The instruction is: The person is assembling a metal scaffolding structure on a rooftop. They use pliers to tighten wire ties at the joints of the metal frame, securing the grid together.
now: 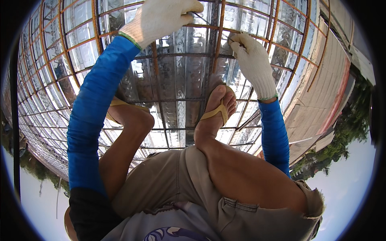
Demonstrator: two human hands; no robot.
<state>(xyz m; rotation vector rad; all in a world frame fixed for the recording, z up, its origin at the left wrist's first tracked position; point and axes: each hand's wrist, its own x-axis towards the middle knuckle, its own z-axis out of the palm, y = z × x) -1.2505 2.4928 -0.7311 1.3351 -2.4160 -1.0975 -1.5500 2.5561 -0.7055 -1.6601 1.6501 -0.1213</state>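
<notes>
The rebar grid lies spread below me, its rust-brown and darker steel bars crossing in roughly rectangular openings. A thin, dark, wire-like strand slants from the fingertips of my gloved left hand, close above a crossing; its far end is hard to make out.

A bar stands in the way between my left hand and right hand. Below, my right foot blocks the mesh; left of that foot I've room to pass over.
</notes>
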